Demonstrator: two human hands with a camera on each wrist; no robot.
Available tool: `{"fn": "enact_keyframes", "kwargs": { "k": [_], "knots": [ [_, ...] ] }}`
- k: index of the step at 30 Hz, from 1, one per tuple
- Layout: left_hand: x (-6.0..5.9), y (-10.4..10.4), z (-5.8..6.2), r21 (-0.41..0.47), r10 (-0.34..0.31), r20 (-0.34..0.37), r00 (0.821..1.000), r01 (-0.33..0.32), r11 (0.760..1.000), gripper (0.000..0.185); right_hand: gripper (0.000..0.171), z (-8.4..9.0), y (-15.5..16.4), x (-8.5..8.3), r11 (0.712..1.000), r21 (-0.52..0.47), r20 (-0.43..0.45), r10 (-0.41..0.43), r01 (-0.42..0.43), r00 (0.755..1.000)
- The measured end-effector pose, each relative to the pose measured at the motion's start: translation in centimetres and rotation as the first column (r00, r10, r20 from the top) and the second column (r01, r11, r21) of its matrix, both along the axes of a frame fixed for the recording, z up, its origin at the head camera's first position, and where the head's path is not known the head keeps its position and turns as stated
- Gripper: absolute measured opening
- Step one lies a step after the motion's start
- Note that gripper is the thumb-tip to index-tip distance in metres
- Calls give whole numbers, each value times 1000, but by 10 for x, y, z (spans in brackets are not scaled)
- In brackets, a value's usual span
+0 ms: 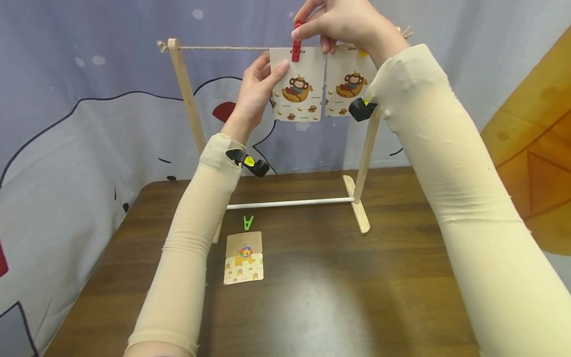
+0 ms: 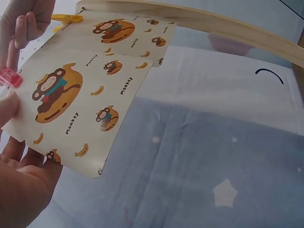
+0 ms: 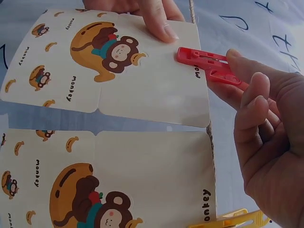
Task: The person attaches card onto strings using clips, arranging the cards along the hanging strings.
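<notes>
If the right hand (image 1: pixel 343 22), pinching the red plastic clothes peg (image 1: pixel 296 47) at the twine line (image 1: pixel 223 48), lets go before it seemingly bites, the monkey-printed paper card (image 1: pixel 296 87) steadied by the left hand's (image 1: pixel 256 94) fingertips could slip askew.

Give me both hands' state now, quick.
Left hand: pinching the monkey card at its edge.
Right hand: pinching the red clothespin onto that card.

You have two monkey cards (image 1: pixel 298 89) (image 1: pixel 350 87) in the upper middle of the frame and one lion card (image 1: pixel 243 258) lower down. You have three clothespins: one red (image 1: pixel 296 45), one yellow (image 3: pixel 228 219), one green (image 1: pixel 248 222).
</notes>
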State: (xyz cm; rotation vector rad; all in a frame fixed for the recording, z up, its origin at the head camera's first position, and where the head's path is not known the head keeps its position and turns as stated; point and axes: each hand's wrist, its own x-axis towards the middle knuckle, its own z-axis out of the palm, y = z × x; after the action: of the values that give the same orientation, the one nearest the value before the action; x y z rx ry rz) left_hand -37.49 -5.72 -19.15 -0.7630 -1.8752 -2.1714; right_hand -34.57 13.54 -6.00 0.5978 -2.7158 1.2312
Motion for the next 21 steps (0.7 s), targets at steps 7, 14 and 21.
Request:
{"fn": "enact_keyframes", "kwargs": {
  "k": [7,14,21],
  "knots": [
    [0,0,-5,2,-7,15,1000,7,1000,30,41,-3,0,-1,999,36,-15,15,-15,1000],
    [0,-1,-10,-25,-16,5,1000,16,1000,30,51,-9,2,-1,997,46,2,63,-63,998],
    [0,-5,-13,-25,-38,28,999,39,999,32,55,-11,1,-1,998,20,37,61,-61,997]
  ]
}}
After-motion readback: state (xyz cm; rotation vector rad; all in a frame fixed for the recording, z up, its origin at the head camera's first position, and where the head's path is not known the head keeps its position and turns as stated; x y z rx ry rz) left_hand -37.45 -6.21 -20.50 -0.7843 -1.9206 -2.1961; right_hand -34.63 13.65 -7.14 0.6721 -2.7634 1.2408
